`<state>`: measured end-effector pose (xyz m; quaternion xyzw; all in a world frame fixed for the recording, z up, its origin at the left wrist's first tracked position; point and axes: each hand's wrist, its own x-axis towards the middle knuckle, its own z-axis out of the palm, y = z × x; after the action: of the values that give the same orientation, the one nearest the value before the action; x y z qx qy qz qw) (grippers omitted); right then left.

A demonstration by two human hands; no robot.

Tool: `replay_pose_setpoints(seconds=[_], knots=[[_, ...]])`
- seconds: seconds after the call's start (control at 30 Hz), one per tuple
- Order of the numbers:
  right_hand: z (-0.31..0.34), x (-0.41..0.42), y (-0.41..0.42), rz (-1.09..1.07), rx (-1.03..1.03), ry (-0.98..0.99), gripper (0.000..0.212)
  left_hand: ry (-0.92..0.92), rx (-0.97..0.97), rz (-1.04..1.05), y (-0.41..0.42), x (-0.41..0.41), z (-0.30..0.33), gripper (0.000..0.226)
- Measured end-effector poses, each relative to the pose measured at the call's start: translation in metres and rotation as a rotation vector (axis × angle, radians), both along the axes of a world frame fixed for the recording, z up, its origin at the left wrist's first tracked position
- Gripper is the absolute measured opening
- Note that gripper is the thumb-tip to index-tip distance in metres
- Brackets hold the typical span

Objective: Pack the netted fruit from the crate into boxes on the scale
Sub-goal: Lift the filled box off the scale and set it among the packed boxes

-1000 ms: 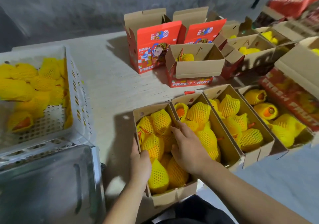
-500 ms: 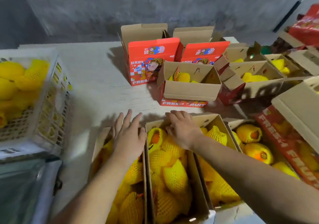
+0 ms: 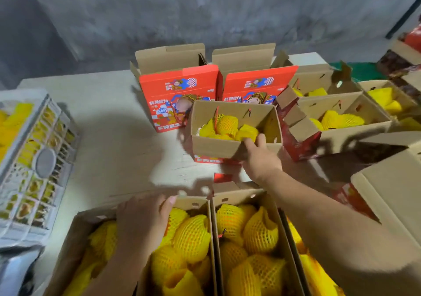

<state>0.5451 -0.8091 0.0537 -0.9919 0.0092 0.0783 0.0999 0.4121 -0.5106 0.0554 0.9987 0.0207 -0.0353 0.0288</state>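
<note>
a grey wall backs the pale table [image 3: 109, 122]. right hand [image 3: 262, 161] pinches the near rim of the part-filled box [image 3: 214, 146] at centre; left hand [image 3: 141, 222] rests flat on netted fruit [image 3: 191, 236] lower left. the fruit looks soft, easily bruised; better to lift that floppy box from beneath.

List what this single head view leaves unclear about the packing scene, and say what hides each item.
- Scale: not identifiable; a blurred grey shape sits at the bottom-left edge.
- White plastic crate: cut off by the left edge, contents blurred.
- Right hand fingertips: hidden behind the flap of the small brown cardboard box.
- Nearest full box: cut off by the bottom edge, partly covered by the left hand.
</note>
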Motion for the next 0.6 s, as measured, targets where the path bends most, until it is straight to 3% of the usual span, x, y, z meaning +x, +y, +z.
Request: replay_pose_setpoints(seconds=[0.07, 0.17, 0.47, 0.6], knots=[[-0.012, -0.004, 0.006, -0.042, 0.172, -0.014, 0.031, -0.006, -0.013, 0.006, 0.000, -0.001, -0.002, 0.068], [-0.022, -0.004, 0.001, -0.061, 0.316, -0.049, 0.016, -0.043, -0.057, 0.004, 0.000, -0.001, -0.004, 0.064], [-0.015, -0.016, -0.006, -0.121, 0.384, 0.169, 0.020, -0.034, -0.006, 0.032, -0.005, -0.003, -0.003, 0.054], [-0.008, -0.030, -0.008, -0.131, 0.417, 0.053, 0.017, -0.048, -0.004, 0.011, -0.009, -0.004, 0.001, 0.059]])
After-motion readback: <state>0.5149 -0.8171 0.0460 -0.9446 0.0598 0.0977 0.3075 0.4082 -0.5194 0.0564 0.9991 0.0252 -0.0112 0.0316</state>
